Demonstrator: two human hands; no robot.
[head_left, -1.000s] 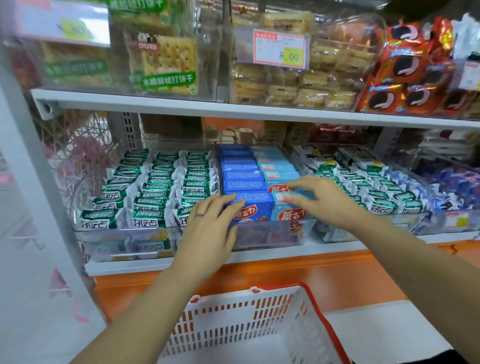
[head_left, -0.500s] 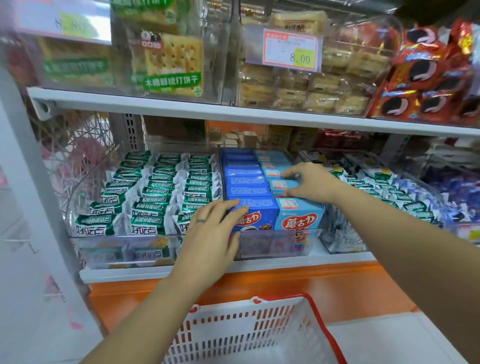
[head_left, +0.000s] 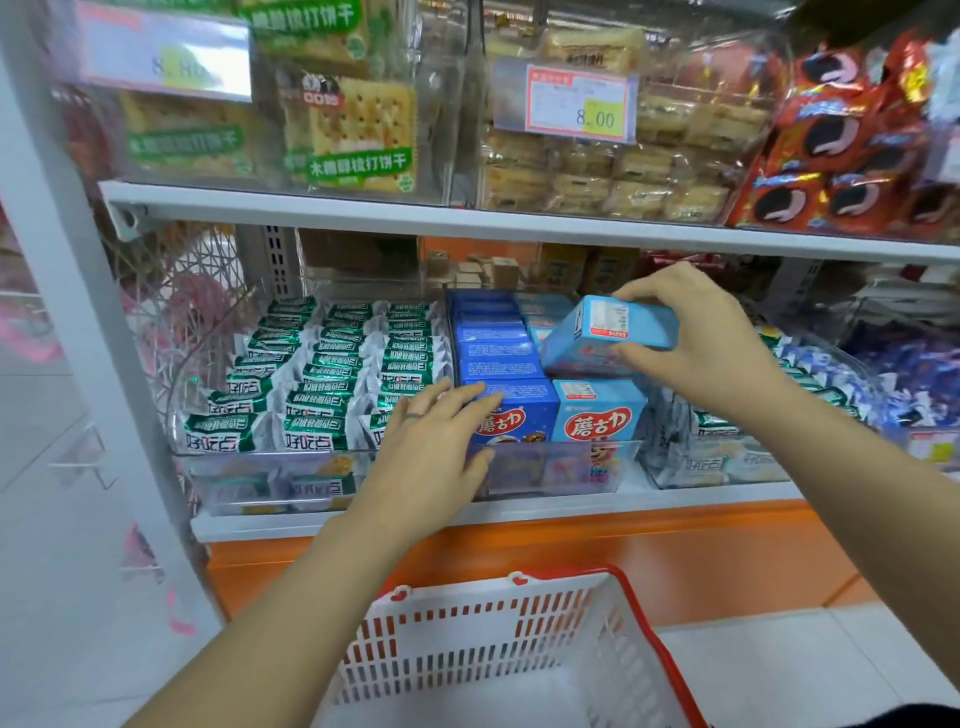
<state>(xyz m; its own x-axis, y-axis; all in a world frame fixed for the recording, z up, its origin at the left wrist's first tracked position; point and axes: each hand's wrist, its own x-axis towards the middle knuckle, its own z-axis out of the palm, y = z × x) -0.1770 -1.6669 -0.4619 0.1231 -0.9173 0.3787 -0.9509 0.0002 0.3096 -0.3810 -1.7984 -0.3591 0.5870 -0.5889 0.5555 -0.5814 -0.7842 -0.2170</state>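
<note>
We grip the light-blue box (head_left: 605, 332) in our right hand (head_left: 709, 338), long axis across, seemingly clear above the shelf's (head_left: 597, 508) front row, our left hand (head_left: 431, 449) flat on the dark-blue box (head_left: 522, 415), the basket (head_left: 467, 642) below the front edge.

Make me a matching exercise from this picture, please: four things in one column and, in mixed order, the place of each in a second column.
Things
1. tilted light blue box
2. front dark blue box
3. green packets
4. white basket

Places
A. in the left clear tray
B. below the shelf, nearest the person
C. under the straight fingers of the left hand
D. gripped by the right hand, above the other boxes

Pairs: 1-D, 2-C, 3-A, 4-B
</note>
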